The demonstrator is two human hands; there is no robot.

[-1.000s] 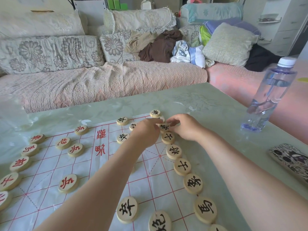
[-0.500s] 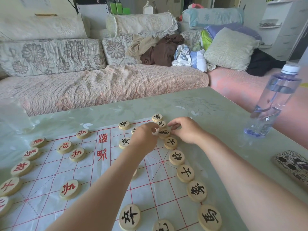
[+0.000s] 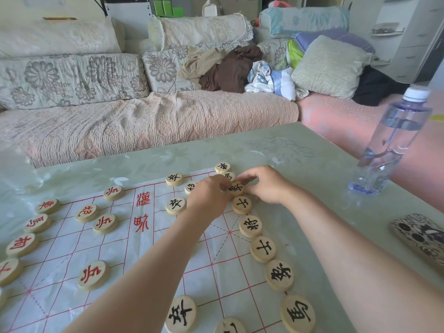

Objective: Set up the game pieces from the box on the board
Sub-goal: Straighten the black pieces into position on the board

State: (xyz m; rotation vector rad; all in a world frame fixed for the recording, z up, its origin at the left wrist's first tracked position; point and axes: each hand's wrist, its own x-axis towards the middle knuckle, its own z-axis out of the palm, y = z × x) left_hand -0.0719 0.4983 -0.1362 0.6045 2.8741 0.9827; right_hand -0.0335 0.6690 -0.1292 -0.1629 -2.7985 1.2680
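left hand (image 3: 211, 198), right hand (image 3: 266, 186): seemingly pinch one piece (image 3: 236, 188) | 13 black, 8 red (whole)

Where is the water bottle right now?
In the head view, the water bottle stands upright on the right side of the green table, beyond the patterned phone case and right of the right hand.

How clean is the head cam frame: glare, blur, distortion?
Head view: soft daylight, weak shadows; pale sheen on the glossy table, nothing blown out; characters on the pieces read sharp, no motion blur; wide-angle warp toward the edges, so the water bottle appears to lean and the board lines bow slightly.
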